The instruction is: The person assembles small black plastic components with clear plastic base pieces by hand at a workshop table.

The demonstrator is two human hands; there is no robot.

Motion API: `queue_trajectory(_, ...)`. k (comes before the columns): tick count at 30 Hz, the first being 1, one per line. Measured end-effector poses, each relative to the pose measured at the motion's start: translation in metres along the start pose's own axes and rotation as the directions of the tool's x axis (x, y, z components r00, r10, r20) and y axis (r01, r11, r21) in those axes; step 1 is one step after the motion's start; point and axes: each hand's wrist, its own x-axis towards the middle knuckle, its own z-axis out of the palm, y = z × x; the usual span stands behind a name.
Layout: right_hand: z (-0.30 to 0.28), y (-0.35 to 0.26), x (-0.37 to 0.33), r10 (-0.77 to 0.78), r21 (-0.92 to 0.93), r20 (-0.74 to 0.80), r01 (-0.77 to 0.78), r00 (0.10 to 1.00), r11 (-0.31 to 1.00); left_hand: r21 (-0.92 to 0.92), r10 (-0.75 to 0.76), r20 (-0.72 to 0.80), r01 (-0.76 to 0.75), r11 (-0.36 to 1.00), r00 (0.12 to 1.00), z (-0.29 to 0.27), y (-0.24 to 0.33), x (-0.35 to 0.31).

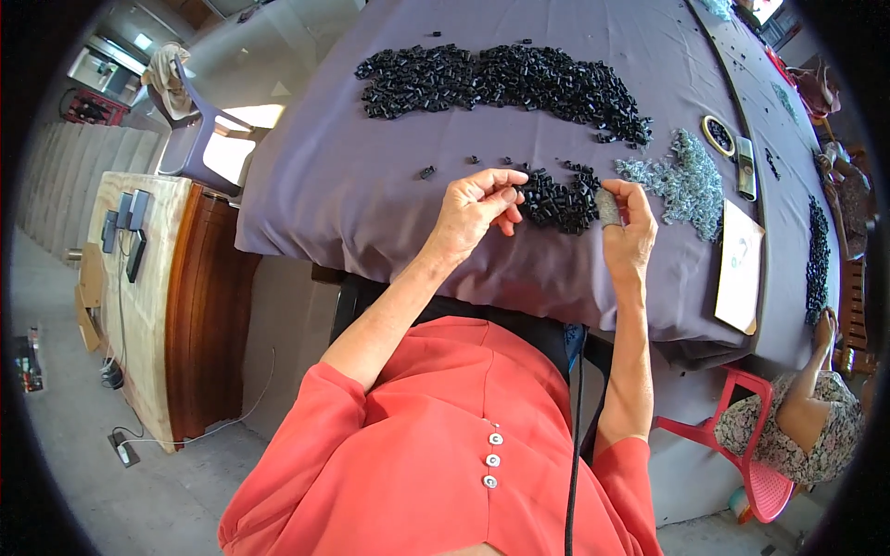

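A small pile of short black tube-like parts lies on the purple-grey cloth in front of me. At its left edge my left hand is closed in a pinch, and a small black piece shows at its fingertips. Across the pile, my right hand is closed too, its thumb wrapped in a light covering. Whatever its fingertips hold is too small to make out. A larger band of black parts stretches farther back. Right of my hands lies a heap of small clear, bluish pieces.
Beyond the clear heap are a round container, a slim box and a white card. A person sits on a pink chair at the right, by more black parts. A wooden cabinet stands left.
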Motion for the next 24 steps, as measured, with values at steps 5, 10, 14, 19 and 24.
queue_trajectory(5,0.011,-0.023,-0.012,0.009,0.127,0.113,-0.024,0.994,0.992,0.003,0.036,-0.032,-0.036,0.999,0.999,0.010,0.003,-0.005)
queue_trajectory(10,0.015,-0.038,-0.016,-0.068,0.105,0.173,0.050,0.983,0.993,0.112,0.098,-0.077,-0.089,0.990,0.992,0.016,0.006,-0.012)
queue_trajectory(14,0.017,-0.041,-0.018,-0.061,0.108,0.199,0.040,0.978,0.993,0.243,0.160,-0.074,-0.137,0.960,0.984,0.019,0.005,-0.015)
queue_trajectory(19,0.021,-0.041,-0.021,-0.052,0.133,0.227,0.022,0.973,0.991,0.304,0.164,-0.077,-0.133,0.943,0.983,0.020,0.005,-0.018)
queue_trajectory(24,0.021,-0.042,-0.021,-0.051,0.115,0.238,0.024,0.970,0.993,0.367,0.234,-0.041,-0.203,0.908,0.971,0.020,0.001,-0.017)
